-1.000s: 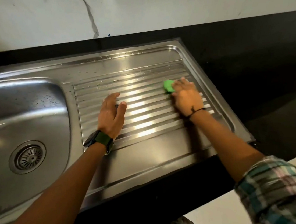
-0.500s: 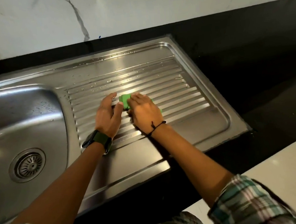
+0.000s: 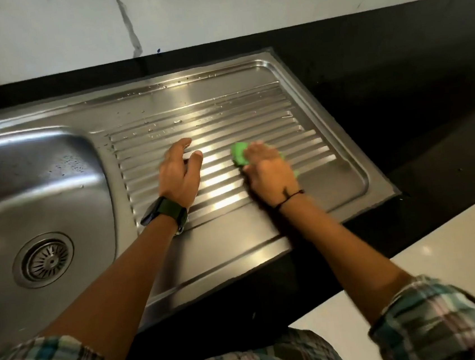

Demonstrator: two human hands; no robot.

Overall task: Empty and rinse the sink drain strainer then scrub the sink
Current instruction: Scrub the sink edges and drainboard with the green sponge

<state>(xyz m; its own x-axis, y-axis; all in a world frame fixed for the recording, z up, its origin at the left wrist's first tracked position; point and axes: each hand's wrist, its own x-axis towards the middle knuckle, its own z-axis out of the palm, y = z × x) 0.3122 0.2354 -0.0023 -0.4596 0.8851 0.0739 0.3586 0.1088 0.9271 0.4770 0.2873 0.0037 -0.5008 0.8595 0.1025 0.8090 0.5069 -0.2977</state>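
Sink scrub under way, on the ribbed drainboard [image 3: 252, 110] rather than the basin. Right hand [image 3: 270, 173] lies palm down over a green scrub pad [image 3: 238, 154], fingers curled onto its top, pinning it flat against the ribs; only the pad's left edge and a sliver at the right show past the hand. Grip looks like a press-and-hold, which suits rubbing along the grooves. Hand and pad are blurred, so exact finger placement cannot be read.

Left hand [image 3: 180, 174] rests on the drainboard just left of the pad, apart from it, fingers straight and relaxed, thumb spread, holding nothing. Judged purpose: a brace, steadying the body while the other arm works. A dark watch [image 3: 165, 212] sits on that wrist; a thin black cord [image 3: 289, 199] on the right wrist.

Outward: water drops [image 3: 166, 125] scattered on the upper ribs and along the far rim, so the surface is wet. Basin [image 3: 39, 177] lies to the left, drops on its wall. Drain strainer [image 3: 45, 260] is seated in the drain hole at the basin floor, nothing visibly caught in it, so the emptying and rinsing step is probably done. Sink is set in a black desk [image 3: 393, 60], white veined wall [image 3: 212, 6] behind.

Judged remaining: upper ribs, the flat border, then the basin itself.
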